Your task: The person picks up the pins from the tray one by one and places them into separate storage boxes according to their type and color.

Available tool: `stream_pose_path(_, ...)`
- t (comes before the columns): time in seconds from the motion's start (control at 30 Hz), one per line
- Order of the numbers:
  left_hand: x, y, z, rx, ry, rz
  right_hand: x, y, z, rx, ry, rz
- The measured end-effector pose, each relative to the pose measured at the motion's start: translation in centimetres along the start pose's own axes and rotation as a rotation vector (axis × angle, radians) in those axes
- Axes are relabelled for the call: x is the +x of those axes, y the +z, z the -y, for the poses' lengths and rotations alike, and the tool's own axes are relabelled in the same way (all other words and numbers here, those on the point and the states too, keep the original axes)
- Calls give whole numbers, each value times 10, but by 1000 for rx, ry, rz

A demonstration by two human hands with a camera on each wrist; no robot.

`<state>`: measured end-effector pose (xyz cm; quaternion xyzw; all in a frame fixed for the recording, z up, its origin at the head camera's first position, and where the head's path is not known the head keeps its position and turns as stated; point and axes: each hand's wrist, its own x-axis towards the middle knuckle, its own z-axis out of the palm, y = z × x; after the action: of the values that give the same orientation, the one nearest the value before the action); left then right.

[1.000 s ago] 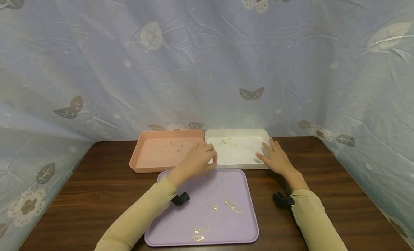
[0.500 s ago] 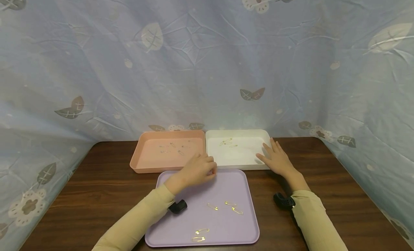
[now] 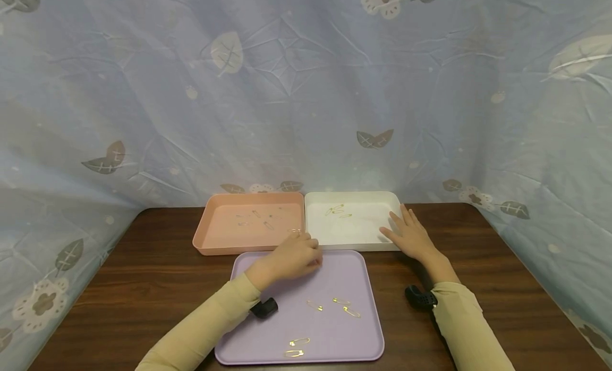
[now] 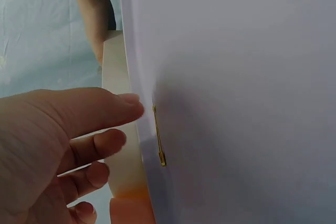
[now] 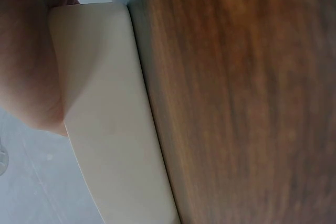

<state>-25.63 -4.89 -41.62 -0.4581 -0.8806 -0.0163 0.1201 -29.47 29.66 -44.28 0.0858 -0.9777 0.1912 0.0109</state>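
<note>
Left hand (image 3: 292,256) low over lilac tray (image 3: 346,342), likely because pin (image 4: 158,136) lies near rim; thumb just beside it, fingers loosely bent, gripping nothing. 5 more pins (image 3: 299,353) nearer person. Right hand (image 3: 410,237) spread at white tray (image 3: 351,247) edge, presumably bracing it.

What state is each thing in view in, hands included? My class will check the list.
Peach tray: flat, holding scattered safety pins
White tray: flat, holding four gold pins
Lilac tray: flat, more gold pins scattered on it
Left hand: loosely bent, holding nothing visible
Pin nearest its thumb: on the lilac tray, not gripped; fastened or not, unclear
Right hand: spread, at the white tray's end
Cloth: hanging, creased
</note>
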Motion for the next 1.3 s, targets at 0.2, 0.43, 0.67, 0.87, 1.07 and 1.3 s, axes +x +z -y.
stream_pose_path(0.2,-1,2,-1,29,-8,38,1,0,0,-3,-4,0)
stream_pose_path(0.43,-4,4,-2,14,-26,65,-1,0,1,7,-6,1)
stream_pose_path(0.67,-13,-2,-3,-27,-61,83,-1,0,1,9,-8,-4)
stream_pose_path(0.87,-26,-4,5,-54,-105,90,0,0,0,6,-6,-3)
stream_pose_path(1.07,-32,-7,11,-96,-146,103,1,1,-2,-6,-6,-1)
stream_pose_path(1.3,-31,-5,9,-68,-180,91,1,2,-2,-16,-5,1)
